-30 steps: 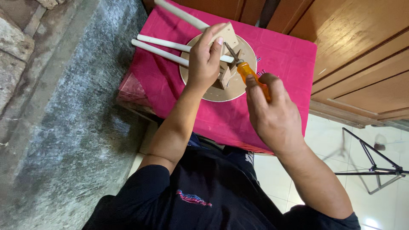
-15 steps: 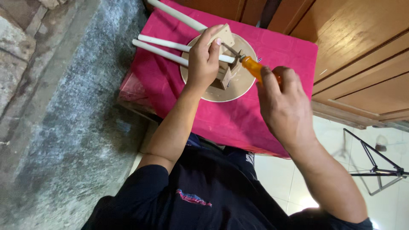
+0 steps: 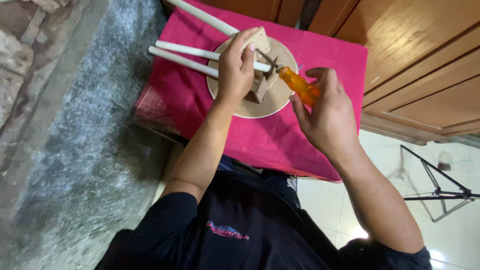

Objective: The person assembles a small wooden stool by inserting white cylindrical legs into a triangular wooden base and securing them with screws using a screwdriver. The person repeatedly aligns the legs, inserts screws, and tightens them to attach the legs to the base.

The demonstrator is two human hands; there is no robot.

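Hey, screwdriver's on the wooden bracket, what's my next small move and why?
Probably close the right hand around the orange screwdriver before turning: only its fingertips hold the handle, while the left hand steadies the wooden bracket on the round board.

Soft, even daylight fills the room, bright enough to make the pink cloth (image 3: 320,55) glow almost oversaturated. The white floor tiles (image 3: 450,250) below the cloth catch a hard glare near the black tripod (image 3: 440,192), which looks soft and slightly smeared. The grey stone wall (image 3: 75,150) left of the cloth is dimmer and a little blurred. Shadows under the round wooden board (image 3: 270,107) are faint. The dark shirt (image 3: 240,225) loses detail.
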